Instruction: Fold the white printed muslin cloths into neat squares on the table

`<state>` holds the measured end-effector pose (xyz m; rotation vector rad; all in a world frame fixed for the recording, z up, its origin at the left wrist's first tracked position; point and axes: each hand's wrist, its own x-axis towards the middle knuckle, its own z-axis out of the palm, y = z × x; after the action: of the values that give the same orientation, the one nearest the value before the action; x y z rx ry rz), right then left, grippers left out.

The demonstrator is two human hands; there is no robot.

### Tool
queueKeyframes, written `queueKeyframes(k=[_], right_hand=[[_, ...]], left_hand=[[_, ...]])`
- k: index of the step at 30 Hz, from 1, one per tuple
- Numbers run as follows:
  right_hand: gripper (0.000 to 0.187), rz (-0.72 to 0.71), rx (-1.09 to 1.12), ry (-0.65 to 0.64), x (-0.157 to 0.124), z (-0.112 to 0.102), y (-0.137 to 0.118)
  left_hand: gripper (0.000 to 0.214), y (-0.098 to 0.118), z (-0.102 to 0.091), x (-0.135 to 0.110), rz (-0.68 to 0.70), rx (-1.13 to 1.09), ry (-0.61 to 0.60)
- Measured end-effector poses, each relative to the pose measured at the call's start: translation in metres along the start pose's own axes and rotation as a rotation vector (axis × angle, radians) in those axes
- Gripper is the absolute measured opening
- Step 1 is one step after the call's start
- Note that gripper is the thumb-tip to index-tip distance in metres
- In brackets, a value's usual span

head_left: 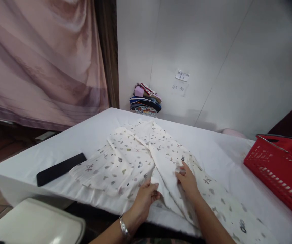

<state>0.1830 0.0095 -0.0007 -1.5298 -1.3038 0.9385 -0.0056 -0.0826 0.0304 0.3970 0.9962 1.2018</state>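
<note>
A white cloth (133, 159) printed with small grey and brown motifs lies spread and creased over the white-covered table. It looks like a garment or thin blanket; I cannot tell which. My left hand (146, 196), with a silver bracelet at the wrist, pinches the cloth's near edge between thumb and fingers. To its right, my right hand (186, 179) grips a fold of the same cloth, its fingertips partly hidden by the fabric. Between the hands the cloth shows a plain white strip running toward me. Its right part trails down to the lower right.
A black flat slab (61, 168) lies on the table (92, 132) at left. The red plastic basket (280, 173) stands at the right edge. Folded clothes (146, 100) are stacked beyond the far edge, and a white chair (34, 223) is at lower left.
</note>
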Motion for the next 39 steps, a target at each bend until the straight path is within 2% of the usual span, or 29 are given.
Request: queueKeyframes(k=[5, 9, 11, 17, 19, 22, 24, 27, 31, 32, 33, 34, 36, 38, 39], right_hand=[[0.06, 0.155, 0.534, 0.151, -0.029, -0.002, 0.007], [0.057, 0.172, 0.678, 0.281, -0.046, -0.01, 0.002], [0.055, 0.193, 0.751, 0.295, -0.051, -0.016, -0.002], [0.032, 0.388, 0.846, 0.042, -0.057, -0.033, -0.008], [0.028, 0.432, 0.828, -0.033, -0.054, -0.033, -0.011], [0.023, 0.425, 0.755, -0.159, -0.042, -0.023, -0.015], [0.024, 0.374, 0.691, -0.157, -0.029, -0.015, -0.019], [0.028, 0.172, 0.558, 0.042, -0.012, -0.015, -0.035], [0.026, -0.311, 0.199, 0.395, -0.01, -0.042, -0.077], [0.025, -0.445, 0.101, 0.451, -0.015, -0.049, -0.087], [0.023, -0.572, -0.005, 0.452, -0.021, -0.054, -0.095], [0.02, -0.675, -0.1, 0.4, -0.028, -0.055, -0.101], [0.017, -0.784, -0.255, 0.151, -0.045, -0.049, -0.103], [0.019, -0.765, -0.338, -0.147, -0.06, -0.033, -0.096], [0.022, -0.73, -0.356, -0.25, -0.066, -0.024, -0.091]], left_hand=[[0.035, -0.003, -0.003, 0.003, 0.005, -0.001, -0.001], [0.032, -0.004, -0.006, 0.004, 0.004, -0.006, -0.011], [0.03, -0.004, -0.008, 0.003, 0.009, 0.0, -0.017], [0.029, -0.004, -0.011, 0.002, 0.012, 0.034, -0.026], [0.029, -0.006, -0.01, 0.001, 0.004, 0.044, -0.021], [0.028, -0.007, -0.006, -0.001, 0.003, 0.047, -0.028], [0.028, -0.006, -0.004, -0.002, 0.005, 0.052, -0.04], [0.027, -0.001, -0.004, -0.005, 0.031, 0.07, -0.037], [0.026, 0.012, -0.005, -0.007, 0.09, 0.111, -0.022], [0.025, 0.015, -0.004, -0.008, 0.099, 0.108, -0.02], [0.025, 0.018, -0.003, -0.009, 0.106, 0.099, -0.021], [0.025, 0.02, -0.001, -0.011, 0.11, 0.092, -0.028], [0.024, 0.025, 0.005, -0.014, 0.12, 0.104, -0.059], [0.024, 0.027, 0.012, -0.018, 0.145, 0.144, -0.1], [0.024, 0.028, 0.015, -0.019, 0.161, 0.163, -0.116]])
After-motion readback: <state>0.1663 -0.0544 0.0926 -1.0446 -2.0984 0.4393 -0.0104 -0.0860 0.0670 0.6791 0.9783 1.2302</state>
